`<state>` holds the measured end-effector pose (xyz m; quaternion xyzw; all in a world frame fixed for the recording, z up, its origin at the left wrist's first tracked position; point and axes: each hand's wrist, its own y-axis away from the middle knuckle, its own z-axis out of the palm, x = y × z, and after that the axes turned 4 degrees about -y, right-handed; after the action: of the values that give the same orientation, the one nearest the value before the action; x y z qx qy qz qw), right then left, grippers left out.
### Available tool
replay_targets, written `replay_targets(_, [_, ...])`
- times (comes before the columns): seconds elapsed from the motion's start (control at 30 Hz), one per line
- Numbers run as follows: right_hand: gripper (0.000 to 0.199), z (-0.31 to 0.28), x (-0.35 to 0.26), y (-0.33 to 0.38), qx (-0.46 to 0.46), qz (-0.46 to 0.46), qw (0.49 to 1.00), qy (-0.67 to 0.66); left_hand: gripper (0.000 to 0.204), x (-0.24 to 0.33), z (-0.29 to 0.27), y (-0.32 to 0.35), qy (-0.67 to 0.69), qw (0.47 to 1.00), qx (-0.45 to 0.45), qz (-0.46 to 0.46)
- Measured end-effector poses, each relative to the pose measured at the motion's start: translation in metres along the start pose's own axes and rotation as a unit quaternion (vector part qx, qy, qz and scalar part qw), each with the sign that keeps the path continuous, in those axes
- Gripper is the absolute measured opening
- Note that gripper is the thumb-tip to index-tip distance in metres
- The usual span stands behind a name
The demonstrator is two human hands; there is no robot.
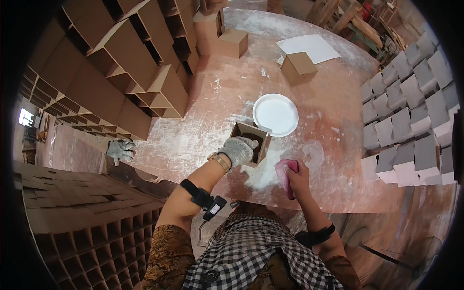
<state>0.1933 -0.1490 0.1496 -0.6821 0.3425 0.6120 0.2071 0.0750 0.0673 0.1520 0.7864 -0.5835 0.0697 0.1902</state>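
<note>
Currently, in the head view, a gloved left hand (238, 151) is at an open brown box (264, 149) while the bare right hand (299, 178) grips a pink pad (286, 179).
The box sits just to the near left of the round white plate (275, 115), its corner meeting the plate's rim in view; the left hand bends over its opening, fingertips partly hidden, so how firmly it grips cannot be told. On the near side of the plate, slightly right, the right hand is closed around the pad, thumb against it. Beyond the plate are a brown box with a closed face (298, 67) and a white sheet (314, 47); well left of it lies a grey glove (121, 151); well right, stacked grey-and-white boxes (408, 116).
</note>
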Motion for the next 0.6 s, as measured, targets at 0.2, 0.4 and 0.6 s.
replay_targets(0.2, [0.026, 0.027, -0.025, -0.05, 0.026, -0.269, 0.949, 0.165, 0.052, -0.004, -0.007, -0.015, -0.07, 0.995, -0.069, 0.028])
replay_targets(0.4, [0.024, 0.049, -0.036, -0.081, 0.021, -0.32, 0.902, 0.29, 0.069, -0.008, 0.0, -0.032, -0.102, 0.976, -0.189, 0.02])
replay_targets(0.6, [0.018, 0.053, -0.043, -0.007, -0.087, -0.35, 0.872, 0.33, 0.073, -0.014, 0.003, -0.026, -0.041, 0.992, -0.116, 0.016])
